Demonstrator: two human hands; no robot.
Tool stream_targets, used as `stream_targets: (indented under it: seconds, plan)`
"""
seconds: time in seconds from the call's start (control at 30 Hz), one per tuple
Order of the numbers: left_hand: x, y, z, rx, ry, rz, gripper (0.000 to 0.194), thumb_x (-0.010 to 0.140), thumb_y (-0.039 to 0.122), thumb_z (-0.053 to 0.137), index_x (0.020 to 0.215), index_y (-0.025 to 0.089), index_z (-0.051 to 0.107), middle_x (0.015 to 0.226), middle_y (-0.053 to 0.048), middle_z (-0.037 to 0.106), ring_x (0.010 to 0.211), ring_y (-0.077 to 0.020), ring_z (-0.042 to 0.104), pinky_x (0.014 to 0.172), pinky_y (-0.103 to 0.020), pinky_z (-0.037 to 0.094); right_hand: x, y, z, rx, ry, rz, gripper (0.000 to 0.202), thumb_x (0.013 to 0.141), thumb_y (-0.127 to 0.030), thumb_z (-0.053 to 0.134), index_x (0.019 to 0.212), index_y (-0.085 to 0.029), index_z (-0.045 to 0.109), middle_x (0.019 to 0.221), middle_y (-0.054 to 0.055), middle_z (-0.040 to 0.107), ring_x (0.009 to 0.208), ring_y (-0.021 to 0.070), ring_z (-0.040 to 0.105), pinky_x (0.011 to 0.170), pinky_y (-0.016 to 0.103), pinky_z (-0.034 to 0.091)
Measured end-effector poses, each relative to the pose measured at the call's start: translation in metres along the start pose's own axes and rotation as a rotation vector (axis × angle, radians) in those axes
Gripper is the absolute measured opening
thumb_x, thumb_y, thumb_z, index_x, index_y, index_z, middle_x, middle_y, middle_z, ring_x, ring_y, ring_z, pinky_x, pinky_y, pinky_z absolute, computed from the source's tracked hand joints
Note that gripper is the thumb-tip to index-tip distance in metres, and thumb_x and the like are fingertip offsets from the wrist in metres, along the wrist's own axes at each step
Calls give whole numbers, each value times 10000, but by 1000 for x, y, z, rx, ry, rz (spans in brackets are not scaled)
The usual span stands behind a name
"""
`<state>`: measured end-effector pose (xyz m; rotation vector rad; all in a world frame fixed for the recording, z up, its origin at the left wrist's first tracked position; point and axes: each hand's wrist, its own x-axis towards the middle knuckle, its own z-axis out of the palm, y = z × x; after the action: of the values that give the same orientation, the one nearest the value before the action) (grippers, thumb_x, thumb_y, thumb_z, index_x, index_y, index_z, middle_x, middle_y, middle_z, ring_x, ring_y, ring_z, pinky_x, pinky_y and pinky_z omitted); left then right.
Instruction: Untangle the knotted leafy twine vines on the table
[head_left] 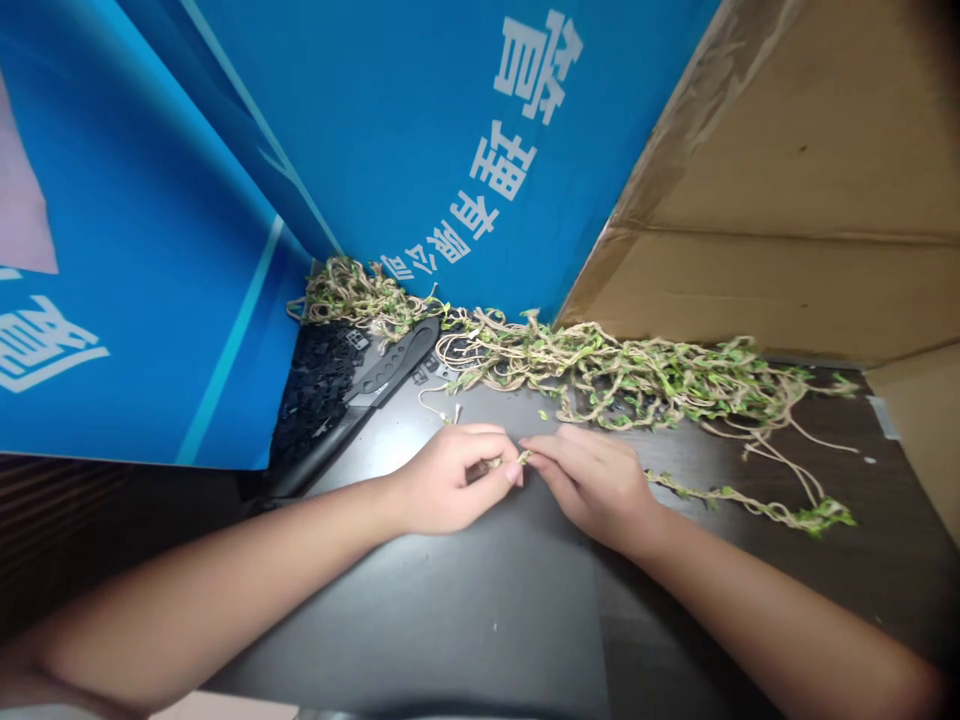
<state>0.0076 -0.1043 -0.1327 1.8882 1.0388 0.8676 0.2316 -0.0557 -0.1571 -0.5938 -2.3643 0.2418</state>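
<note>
A length of leafy twine [720, 495], tan cord with small green leaves, runs across the tabletop into my hands. My left hand [457, 478] pinches it between thumb and fingers. Close beside it, my right hand [592, 480] grips the same twine, thumb against forefinger, with fingertips almost meeting the left ones. A short bit of the twine shows between them. One loose cord end [450, 412] sticks out behind my left hand. The part inside my right hand is hidden.
A long tangled heap of leafy twine [645, 375] lies behind my hands, with a smaller bundle [349, 295] at back left. A black handled tool [397, 360] lies near dark scraps [319, 375]. Blue printed panels [420, 130] and a cardboard wall [810, 200] enclose the table [450, 620].
</note>
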Motion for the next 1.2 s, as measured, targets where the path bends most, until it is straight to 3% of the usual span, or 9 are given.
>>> stream_targets:
  seconds: [0.27,0.47,0.77,0.9,1.03,1.2]
  plan:
    - [2,0,-1,-66,58,-5,251,1007,256,534,925,119,727,818,-53,651,657,-91,528,607,-213,395,1,2,3,-9,-122,-11,243,1042,-175,515,1244,-146,647,767,8,583,663,130,521,635,272,401]
    - [4,0,-1,-84,103,-25,265,1017,263,534,930,116,737,833,-65,669,734,-116,597,664,-228,438,4,-2,3,-92,-191,-65,252,1053,-204,485,847,-162,624,711,10,497,627,149,442,598,321,318]
    - [2,-4,3,-72,178,13,215,1010,228,565,1024,119,749,865,-58,673,748,-105,606,679,-215,453,3,-8,2,-129,-202,-121,173,1039,-227,519,908,-175,619,739,5,569,631,154,491,599,327,310]
    - [0,-6,7,8,164,33,209,1012,212,558,1023,118,745,838,-42,639,727,-92,573,674,-210,432,4,-9,1,-119,-177,-137,121,1014,-233,558,950,-164,633,800,23,624,708,167,542,664,319,359]
    - [0,-6,8,68,129,11,227,1033,220,523,1081,140,730,899,-45,643,791,-101,592,736,-220,445,3,-10,0,-156,-110,-146,124,991,-233,595,887,-173,624,722,8,577,649,159,486,638,325,338]
    - [0,-4,7,155,56,5,266,1051,240,470,917,135,675,823,-28,578,759,-106,542,714,-238,404,4,-8,-3,-141,-68,-152,126,985,-208,603,863,-176,606,695,9,542,650,165,458,635,328,335]
